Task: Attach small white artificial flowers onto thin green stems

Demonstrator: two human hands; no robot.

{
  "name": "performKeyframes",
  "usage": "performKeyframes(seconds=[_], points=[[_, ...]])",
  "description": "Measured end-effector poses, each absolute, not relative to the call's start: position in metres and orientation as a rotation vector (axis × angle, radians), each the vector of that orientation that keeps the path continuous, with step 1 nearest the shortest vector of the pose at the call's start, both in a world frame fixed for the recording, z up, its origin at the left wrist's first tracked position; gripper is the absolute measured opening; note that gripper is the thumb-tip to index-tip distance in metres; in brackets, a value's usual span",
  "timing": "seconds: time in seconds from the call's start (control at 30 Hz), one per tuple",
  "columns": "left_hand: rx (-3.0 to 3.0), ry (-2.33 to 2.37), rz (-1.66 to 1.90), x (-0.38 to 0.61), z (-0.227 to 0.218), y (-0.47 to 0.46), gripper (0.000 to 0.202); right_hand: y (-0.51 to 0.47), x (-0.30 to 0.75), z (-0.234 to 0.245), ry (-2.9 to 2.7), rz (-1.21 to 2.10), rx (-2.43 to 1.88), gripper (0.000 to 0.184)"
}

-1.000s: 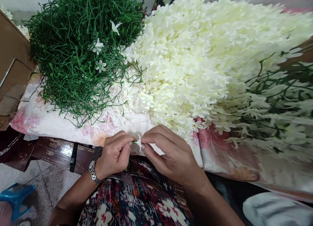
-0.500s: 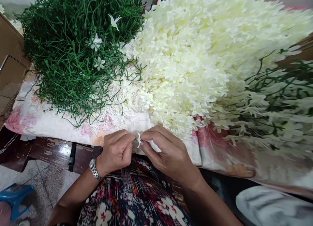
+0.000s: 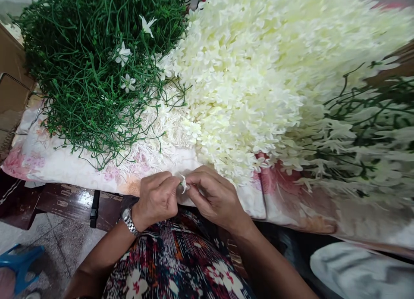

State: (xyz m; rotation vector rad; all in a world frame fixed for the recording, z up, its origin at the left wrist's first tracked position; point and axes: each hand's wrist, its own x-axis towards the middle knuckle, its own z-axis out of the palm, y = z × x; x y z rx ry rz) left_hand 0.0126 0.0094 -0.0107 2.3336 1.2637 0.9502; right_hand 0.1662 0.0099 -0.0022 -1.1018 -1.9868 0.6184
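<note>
Low over the front edge of the cloth, my two hands meet at one small white artificial flower [image 3: 183, 185]. My left hand [image 3: 158, 196], with a metal watch on its wrist, is closed on the flower's green stem, of which only a bit shows at the fingertips. My right hand [image 3: 217, 199] pinches the white petals between thumb and fingers. Beyond my left hand lies a big heap of green plastic stems [image 3: 93, 88]. A large pile of cream-white petals [image 3: 239, 96] rises beyond my right hand.
The floral cloth [image 3: 87, 169] covers the work surface. Finished-looking white flowers on green stems [image 3: 359, 148] lie at the right. A cardboard box [image 3: 13, 62] stands at the left edge. A blue plastic stool [image 3: 21, 266] is on the floor. Light fabric [image 3: 349, 269] shows at lower right.
Both hands stay together at the flower. The petals sit slightly closer in the right fingers, and the right hand has shifted a little. The view has moved slightly.
</note>
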Motion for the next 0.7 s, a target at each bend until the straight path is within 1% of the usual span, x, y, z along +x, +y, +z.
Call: performKeyframes(seconds=[0.3,0.7], points=[[2.501,1.313,0.914,0.0164,-0.0103,0.0093,0.016,0.0104,0.1677,-0.0093,-2.016,0.601,-1.068,0.015],[2.584,1.325,0.869,0.017,-0.0119,0.0094,0.015,0.0118,0.1672,-0.0088,-2.056,0.614,-1.06,0.012]])
